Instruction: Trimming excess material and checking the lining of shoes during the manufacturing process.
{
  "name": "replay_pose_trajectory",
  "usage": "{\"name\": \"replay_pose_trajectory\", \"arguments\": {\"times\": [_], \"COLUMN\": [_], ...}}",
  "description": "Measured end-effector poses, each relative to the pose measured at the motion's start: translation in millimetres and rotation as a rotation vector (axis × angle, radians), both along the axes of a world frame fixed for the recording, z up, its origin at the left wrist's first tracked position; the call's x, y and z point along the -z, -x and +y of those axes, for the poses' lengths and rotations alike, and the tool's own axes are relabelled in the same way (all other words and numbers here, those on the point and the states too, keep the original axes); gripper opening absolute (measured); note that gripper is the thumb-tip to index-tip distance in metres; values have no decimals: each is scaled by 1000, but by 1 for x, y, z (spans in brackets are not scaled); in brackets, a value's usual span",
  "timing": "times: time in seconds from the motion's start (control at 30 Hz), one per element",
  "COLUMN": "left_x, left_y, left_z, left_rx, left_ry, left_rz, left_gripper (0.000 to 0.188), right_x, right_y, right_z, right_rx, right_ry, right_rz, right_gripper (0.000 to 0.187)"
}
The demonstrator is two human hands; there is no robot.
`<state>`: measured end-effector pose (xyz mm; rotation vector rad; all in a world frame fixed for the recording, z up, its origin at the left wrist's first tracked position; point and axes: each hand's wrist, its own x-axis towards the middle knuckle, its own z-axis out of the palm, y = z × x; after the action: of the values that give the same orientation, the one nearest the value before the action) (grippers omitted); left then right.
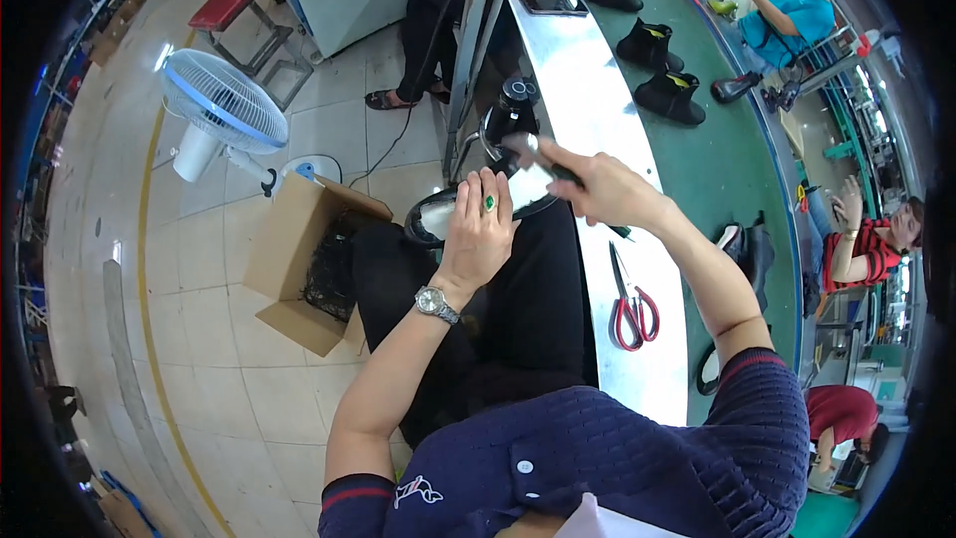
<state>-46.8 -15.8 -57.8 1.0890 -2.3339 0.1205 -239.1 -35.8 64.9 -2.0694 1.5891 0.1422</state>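
My left hand (478, 229) lies with its fingers stretched flat across a black shoe (423, 224) over my thighs. A white sole surface shows on either side of the fingers. My right hand (607, 189) is closed round the dark handle of a hammer (528, 146). Its grey metal head is smeared by motion and hangs above the right part of the shoe. Whether the head touches the shoe, I cannot tell. Just beyond the shoe stands a black machine part or stand (511, 118). Red-handled scissors (633, 314) lie on the metal bench to the right.
The metal bench (588, 70) carries a phone (554, 5). Beside it, a green conveyor (722, 179) bears several black boots (669, 95). An open cardboard box (289, 249) and a fan (224, 105) stand at left, with a red stool (231, 2) behind. Other people work across the conveyor.
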Motion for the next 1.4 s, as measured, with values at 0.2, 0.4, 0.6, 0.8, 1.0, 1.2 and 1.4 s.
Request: {"name": "replay_pose_trajectory", "arguments": {"times": [0.2,0.4,0.6,0.8,1.0,1.2,1.4], "left_x": [-5,-10,-8,-5,-3,3,-46], "left_y": [11,15,7,8,14,15,-25], "left_z": [-3,1,5,4,2,2,4], "left_rx": [-26,-37,-70,-42,-75,-86,-199], "left_ry": [-24,-13,-16,-57,-10,-47,-243], "left_rz": [-13,6,11,91,63,252,-29], "left_gripper": [66,66,63,58,54,64,57], "right_x": [15,11,-8,-1,23,3,-10], "right_y": [4,1,-12,-21,-28,-38,-38], "right_z": [2,4,5,9,15,18,10], "right_rx": [251,362,263,-25,-33,-2,-97], "right_ry": [-42,73,35,233,290,307,224], "right_rz": [-196,-358,-402,-33,62,16,72], "right_gripper": [55,56,57,58,61,61,59]}}
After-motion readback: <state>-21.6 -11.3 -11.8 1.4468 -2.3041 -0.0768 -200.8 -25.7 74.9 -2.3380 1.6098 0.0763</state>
